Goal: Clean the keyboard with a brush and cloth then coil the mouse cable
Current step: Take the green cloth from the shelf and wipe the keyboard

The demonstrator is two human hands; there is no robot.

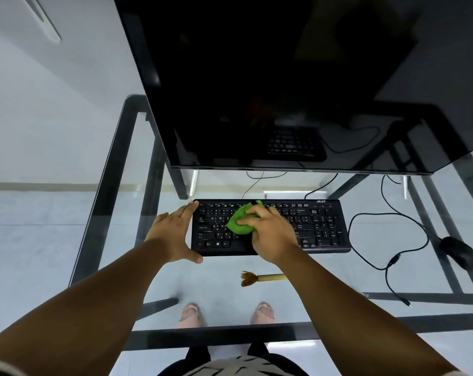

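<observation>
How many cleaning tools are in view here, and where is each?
2. The green cloth is on the keyboard, held by the right hand. The brush lies on the glass desk in front of the keyboard.

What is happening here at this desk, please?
A person is cleaning a black keyboard on a glass desk. The right hand presses a green cloth onto the keys, while the left hand steadies the keyboard's left edge. The brush lies on the glass in front of the keyboard, held by no hand. The mouse sits to the right, its cable loose and not yet coiled.
</observation>
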